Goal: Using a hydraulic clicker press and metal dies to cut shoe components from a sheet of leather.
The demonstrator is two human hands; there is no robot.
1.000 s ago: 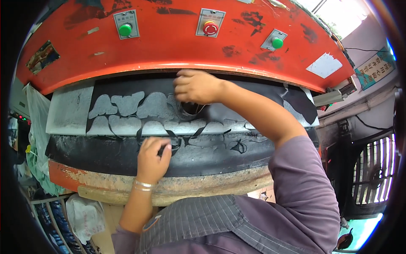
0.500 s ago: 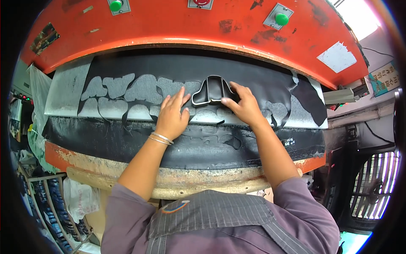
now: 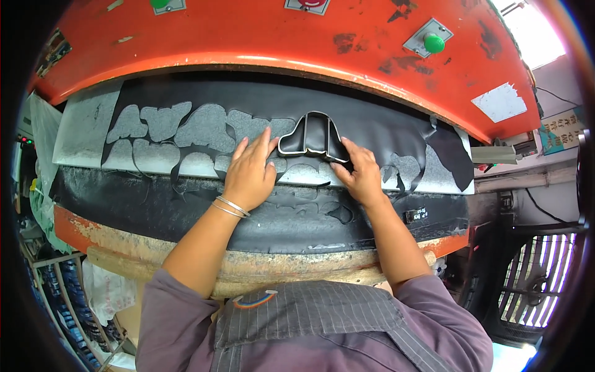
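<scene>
A metal cutting die (image 3: 305,133), a curved outline with two cross bars, stands on a black leather-like sheet (image 3: 248,93). Its right end sits between the thumb and fingers of my right hand (image 3: 362,177). My left hand (image 3: 249,177) lies with fingers spread on the sheet, its fingertips close by the die's left end. Several shaped openings in the sheet, left of the die and under my left hand, bare a grey speckled surface (image 3: 207,127).
An orange machine beam (image 3: 248,37) with green buttons (image 3: 434,43) spans the far side. Nearer me lie a dark worn strip (image 3: 186,211) and a rounded wooden edge (image 3: 142,263). Loose black strips hang over the pale board's front edge (image 3: 297,175). A barred rack (image 3: 62,297) stands at left.
The die has turned slightly, its right end coming nearer me. My right hand has shifted from the die's near edge to its right end. My left hand keeps nearly the same place.
</scene>
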